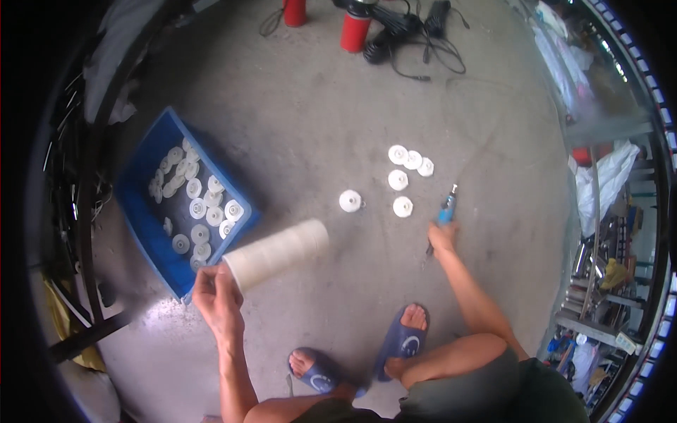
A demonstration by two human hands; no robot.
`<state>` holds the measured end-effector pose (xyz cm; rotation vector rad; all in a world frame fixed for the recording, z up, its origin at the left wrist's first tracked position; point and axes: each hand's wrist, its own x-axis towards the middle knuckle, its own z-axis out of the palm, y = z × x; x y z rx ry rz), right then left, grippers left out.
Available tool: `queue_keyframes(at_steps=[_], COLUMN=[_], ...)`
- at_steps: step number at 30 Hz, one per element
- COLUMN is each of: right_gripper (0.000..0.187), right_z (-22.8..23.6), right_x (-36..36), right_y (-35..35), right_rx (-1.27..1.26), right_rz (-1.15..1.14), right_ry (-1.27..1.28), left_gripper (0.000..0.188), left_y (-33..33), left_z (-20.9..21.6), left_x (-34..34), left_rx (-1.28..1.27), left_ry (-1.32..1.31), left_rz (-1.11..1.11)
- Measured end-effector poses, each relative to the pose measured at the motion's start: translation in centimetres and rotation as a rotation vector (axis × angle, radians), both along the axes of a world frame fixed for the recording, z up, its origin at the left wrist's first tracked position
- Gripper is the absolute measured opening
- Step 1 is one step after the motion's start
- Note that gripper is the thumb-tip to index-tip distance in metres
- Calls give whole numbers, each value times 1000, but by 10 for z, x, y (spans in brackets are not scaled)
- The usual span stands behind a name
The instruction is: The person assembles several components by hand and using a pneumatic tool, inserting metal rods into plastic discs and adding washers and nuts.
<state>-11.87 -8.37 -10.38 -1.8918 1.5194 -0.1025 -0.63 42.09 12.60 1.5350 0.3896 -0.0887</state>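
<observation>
My left hand [218,289] grips the lower-left end of a long off-white cylinder [278,255], which slants up to the right above the floor. Faint rings run around its side. In my right hand [443,237] is a slim blue handheld tool [447,210] with a metal tip pointing away from me. Between the hands, a white round disc part [350,201] lies alone on the floor. Several similar white discs [398,180] lie farther right, just left of the tool, each with a small raised centre.
A blue plastic bin [243,192] at the left holds many white discs [198,208]. At the far side stand red cylindrical objects [355,34] beside black coiled cables [395,32]. Cluttered shelving [596,328] lines the right edge. My feet in blue slippers [402,338] are close in front.
</observation>
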Motion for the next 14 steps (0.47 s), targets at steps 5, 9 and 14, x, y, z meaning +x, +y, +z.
queue_keyframes(at_steps=[5, 9, 14], right_gripper=[101, 110, 75], right_z=[112, 365, 630], right_x=[48, 96, 129], right_y=[93, 137, 118], right_rx=[206, 1104, 1228], right_rz=[453, 480, -160], right_ry=[321, -513, -899], left_gripper=[22, 17, 20], left_y=[-28, -97, -199], left_z=[100, 234, 445], left_x=[20, 25, 20], left_rx=[-128, -388, -613], left_ry=[115, 220, 563], left_rz=[19, -44, -130])
